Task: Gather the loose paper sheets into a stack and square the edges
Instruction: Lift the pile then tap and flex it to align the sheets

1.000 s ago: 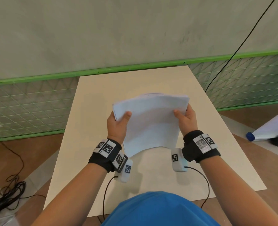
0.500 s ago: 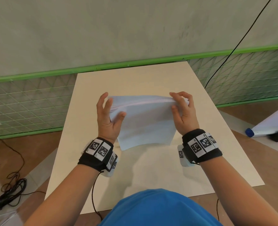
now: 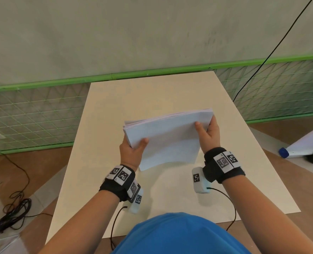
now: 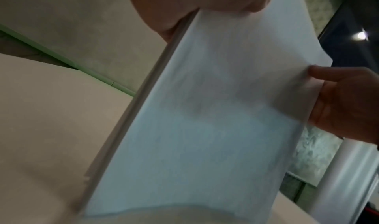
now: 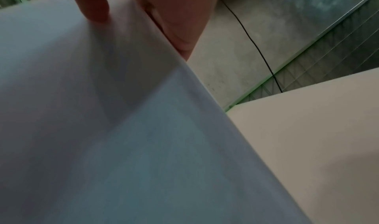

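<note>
Sheets [image 3: 167, 139] look already gathered into one stack, held upright between both hands, left [image 3: 131, 153] and right [image 3: 209, 134] fingers clamped on its side edges, bottom edge near the surface [image 3: 152, 96] below; squaring seems unfinished, top-left corners fanned.

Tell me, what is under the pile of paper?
Under the pile of paper you can see bare table. The bottom edge looks close to the tabletop; contact is unclear. The left hand and right hand grip its sides, their fingers hidden behind the sheets.
</note>
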